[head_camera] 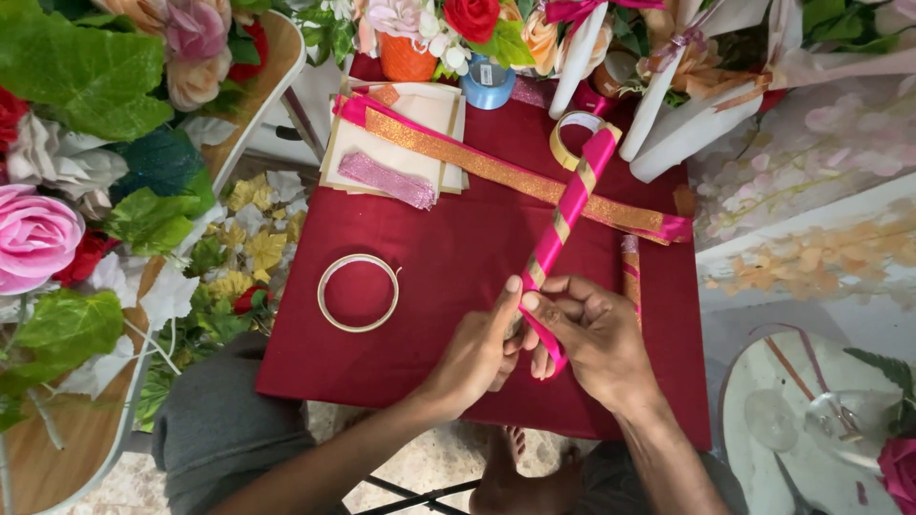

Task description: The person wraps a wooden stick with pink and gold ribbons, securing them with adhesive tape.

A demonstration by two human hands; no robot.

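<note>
Pink-wrapped stick [563,224] lies slantwise over the dark red cloth [448,238] on the worktop, banded with pink ribbon and a gold spiral; its upper end meets a loop of gold ribbon [571,133], its lower end sits between both hands; the left hand [482,348] closes on the stick from the left, thumb pressed up along its side, so that grip is clenched on the stick; the right hand [592,334] folds over it from the right, fingers curled around the shaft and fingertips meeting the left thumb, its grip likewise grasping the stick.

Just left of the hands, apart from them, a thin pale ring [358,293] lies flat on the cloth; farther up, a long gold glitter ribbon [496,172] edged in pink runs diagonally under the stick; beside it a cream card [401,148] carries a short strip of pink glitter ribbon [388,179]; a blue tape roll [487,84] stands at the far edge of the cloth, near an orange pot [405,59]; artificial flowers and leaves [86,191] crowd the left side and the top; white cones tied with ribbon [668,114] lean at the upper right; a round mirror [811,420] lies at the lower right.
</note>
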